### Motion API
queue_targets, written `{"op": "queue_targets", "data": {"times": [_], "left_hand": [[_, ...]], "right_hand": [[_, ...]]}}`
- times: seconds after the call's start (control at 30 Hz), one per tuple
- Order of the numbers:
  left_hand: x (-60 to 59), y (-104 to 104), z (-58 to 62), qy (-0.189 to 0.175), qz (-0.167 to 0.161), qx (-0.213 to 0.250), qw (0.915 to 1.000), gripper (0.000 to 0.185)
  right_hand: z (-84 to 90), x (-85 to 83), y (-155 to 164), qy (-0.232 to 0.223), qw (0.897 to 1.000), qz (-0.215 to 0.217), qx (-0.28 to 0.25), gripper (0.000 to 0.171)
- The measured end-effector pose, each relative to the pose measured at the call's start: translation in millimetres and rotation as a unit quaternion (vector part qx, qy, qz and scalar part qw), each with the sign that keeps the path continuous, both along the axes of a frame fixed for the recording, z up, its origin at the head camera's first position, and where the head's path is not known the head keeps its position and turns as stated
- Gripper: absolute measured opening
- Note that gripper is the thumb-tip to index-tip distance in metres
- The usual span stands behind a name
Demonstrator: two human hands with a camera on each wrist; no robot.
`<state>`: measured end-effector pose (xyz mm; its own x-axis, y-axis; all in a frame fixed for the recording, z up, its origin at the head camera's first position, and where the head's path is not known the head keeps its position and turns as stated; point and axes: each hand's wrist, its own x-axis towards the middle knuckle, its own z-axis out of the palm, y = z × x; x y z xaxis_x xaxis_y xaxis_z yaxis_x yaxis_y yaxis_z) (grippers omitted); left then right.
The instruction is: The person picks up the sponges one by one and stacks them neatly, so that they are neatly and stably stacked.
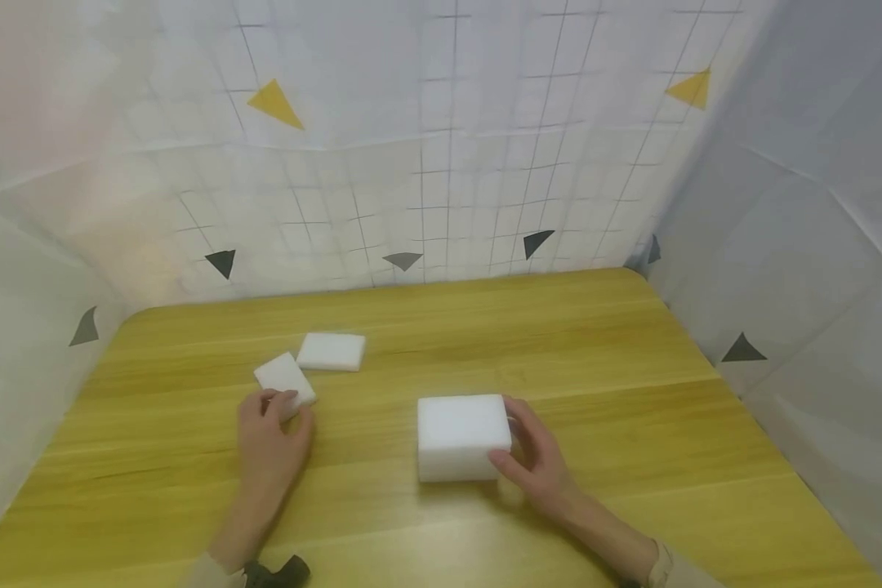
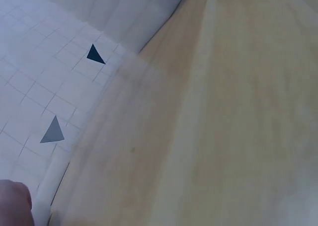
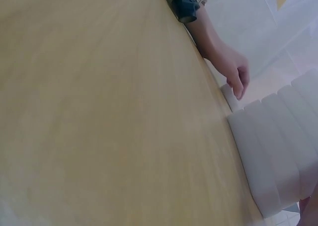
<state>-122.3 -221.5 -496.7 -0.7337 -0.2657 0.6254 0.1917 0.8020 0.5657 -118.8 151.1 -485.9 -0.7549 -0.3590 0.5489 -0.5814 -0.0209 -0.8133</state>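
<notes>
In the head view my left hand (image 1: 272,441) reaches onto a white sponge (image 1: 282,374), an upright-edged slab lying flat. Its index finger lies over the sponge's near end, with the thumb at the right edge, pinching it. Behind that sponge lies a second one (image 1: 332,351), flat. My right hand (image 1: 540,461) grips the right side of a stack of white sponges (image 1: 463,420), thumb in front and fingers behind. Several layers of the stack (image 3: 271,151) show in the right wrist view, where the left hand (image 3: 231,67) points its fingers down. Only a fingertip (image 2: 14,201) appears in the left wrist view.
The wooden table (image 1: 382,523) carries the stack and the loose sponges. White sheets (image 1: 485,188) with grid lines and triangular marks rise along its back and both sides. A dark wrist strap (image 1: 275,573) circles the left wrist.
</notes>
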Motion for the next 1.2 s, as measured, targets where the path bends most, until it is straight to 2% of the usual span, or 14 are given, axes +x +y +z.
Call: {"op": "queue_targets", "data": {"times": [0.17,0.37,0.43,0.63,0.73,0.97,1.2], "left_hand": [[8.6,-11.0,0.1,-0.006,0.004,0.004,1.0000,0.024],[20.2,-24.7,4.4,-0.068,0.051,0.019,0.9961,0.038],[22.7,-29.4,5.0,-0.079,0.062,0.023,0.9947,0.040],[25.0,-36.1,6.0,-0.055,0.065,0.017,0.9962,0.033],[25.6,-36.5,7.8,-0.056,0.067,0.018,0.9960,0.033],[27.1,-39.9,10.3,-0.104,0.090,0.056,0.9889,0.050],[28.9,-43.1,13.3,-0.157,0.112,0.066,0.9790,0.062]], "right_hand": [[1.1,0.6,-0.3,0.005,1.000,-0.005,0.004,0.064],[3.9,0.6,-1.4,0.014,1.000,-0.005,0.001,0.063],[4.6,0.5,-1.9,0.017,1.000,-0.004,-0.002,0.063],[3.3,0.3,-1.2,0.016,1.000,-0.006,0.000,0.063],[1.8,0.0,-0.4,0.013,1.000,-0.008,0.004,0.064],[1.3,0.0,0.0,0.013,1.000,-0.008,0.007,0.064],[1.7,-0.3,0.1,0.017,1.000,-0.005,0.006,0.064]]}}
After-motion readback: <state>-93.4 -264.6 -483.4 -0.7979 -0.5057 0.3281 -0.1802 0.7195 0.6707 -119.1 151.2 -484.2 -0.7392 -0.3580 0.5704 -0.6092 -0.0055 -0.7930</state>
